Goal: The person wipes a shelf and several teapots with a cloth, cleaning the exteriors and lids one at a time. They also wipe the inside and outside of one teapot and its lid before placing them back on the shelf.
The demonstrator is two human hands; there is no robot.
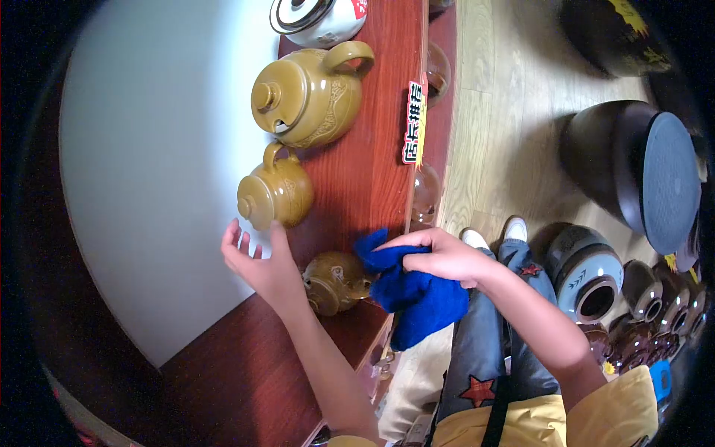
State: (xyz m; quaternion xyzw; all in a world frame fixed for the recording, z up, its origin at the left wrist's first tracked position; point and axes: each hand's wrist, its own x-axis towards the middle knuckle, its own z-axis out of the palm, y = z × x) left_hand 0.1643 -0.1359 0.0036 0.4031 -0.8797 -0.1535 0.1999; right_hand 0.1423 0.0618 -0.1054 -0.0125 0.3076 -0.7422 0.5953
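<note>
A blue cloth (428, 298) hangs bunched in my right hand (447, 257), in front of the shelf edge. My left hand (257, 261) is open, fingers apart and curved, with its fingertips right at the small mustard-brown lidded jar (287, 190). Beyond that jar stands a larger mustard-brown lidded pot (328, 104) with a loop handle and a notch in its lid. A darker brown glazed pot (334, 277) sits on the shelf between my two arms, partly hidden by my left wrist and the cloth.
The red-brown wooden shelf (380, 164) carries a white lidded jar (328, 26) at its far end. A printed sign (413, 123) stands on its front edge. Large dark crocks (603, 164) and several smaller jars stand on the wooden floor (484, 149) to the right.
</note>
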